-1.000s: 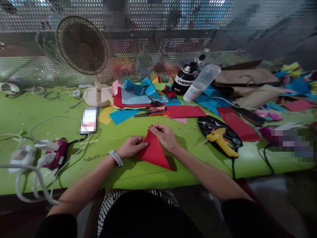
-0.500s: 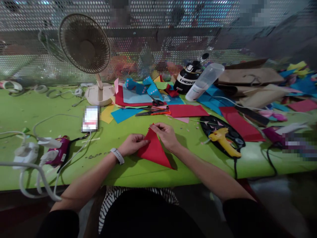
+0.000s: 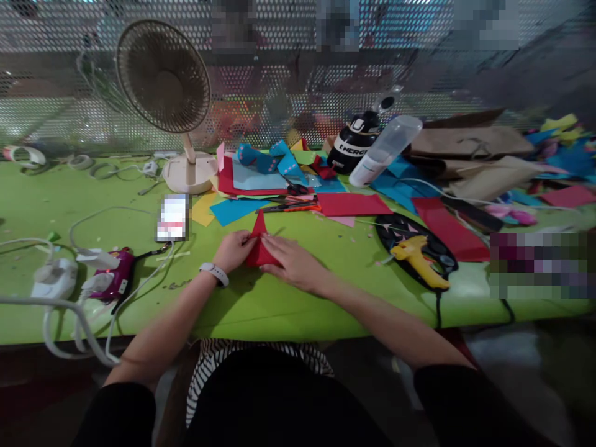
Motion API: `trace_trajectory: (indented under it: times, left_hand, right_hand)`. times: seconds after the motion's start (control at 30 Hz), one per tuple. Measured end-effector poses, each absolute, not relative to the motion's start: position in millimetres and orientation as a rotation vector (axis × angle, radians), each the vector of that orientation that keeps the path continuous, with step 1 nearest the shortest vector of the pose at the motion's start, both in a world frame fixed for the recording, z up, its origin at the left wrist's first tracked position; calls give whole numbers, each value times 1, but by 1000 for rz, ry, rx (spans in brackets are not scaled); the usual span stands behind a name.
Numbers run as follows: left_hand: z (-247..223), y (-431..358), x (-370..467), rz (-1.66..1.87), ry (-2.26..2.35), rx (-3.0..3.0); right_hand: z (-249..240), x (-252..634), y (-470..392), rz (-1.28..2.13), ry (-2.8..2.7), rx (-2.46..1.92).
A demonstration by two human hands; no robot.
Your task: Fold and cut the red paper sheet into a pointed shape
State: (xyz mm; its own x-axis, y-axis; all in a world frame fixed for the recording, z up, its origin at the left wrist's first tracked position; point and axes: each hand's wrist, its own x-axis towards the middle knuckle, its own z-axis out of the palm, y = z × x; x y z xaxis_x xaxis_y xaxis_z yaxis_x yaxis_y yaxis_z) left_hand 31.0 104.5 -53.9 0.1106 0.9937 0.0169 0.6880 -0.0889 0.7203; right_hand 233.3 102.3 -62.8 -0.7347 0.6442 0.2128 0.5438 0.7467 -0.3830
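A folded piece of red paper point(image 3: 257, 249) lies on the green table between my hands, its narrow point directed away from me. My left hand point(image 3: 231, 251) is closed on the paper's left edge, with thumb and fingers pinching it. Stretched fingers of my right hand point(image 3: 292, 262) rest flat across its right side, the thumb apart and nearer to me. Part of the paper is covered by these fingers. Just beyond it lie an orange-and-black cutter point(image 3: 298, 207) and a flat red sheet point(image 3: 354, 204).
A yellow glue gun point(image 3: 421, 262) rests on a black tray point(image 3: 388, 228) at right. To the left are a phone point(image 3: 172, 217), a purple power strip point(image 3: 116, 273) with cables, and a fan point(image 3: 190, 172). Behind stand a black bottle point(image 3: 351, 146) and a clear bottle point(image 3: 386, 152).
The red paper has gone from a large open triangle to a smaller folded shape, farther left. My right hand has come down from its top corner to lie flat on it.
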Motion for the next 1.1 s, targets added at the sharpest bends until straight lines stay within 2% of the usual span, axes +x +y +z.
trace_trajectory:
  times: [0.27,0.6,1.1]
  left_hand:
    - [-54,110,25,611,1764,1842]
    - [-39,97,33,303,2153,1926]
    - [-40,103,30,335,2140,1993]
  right_hand:
    - [-77,230,84,106,-2881,-918]
    - [-79,229,81,39,-2860,-910]
    - [-79,228,85,11,-2807,-860]
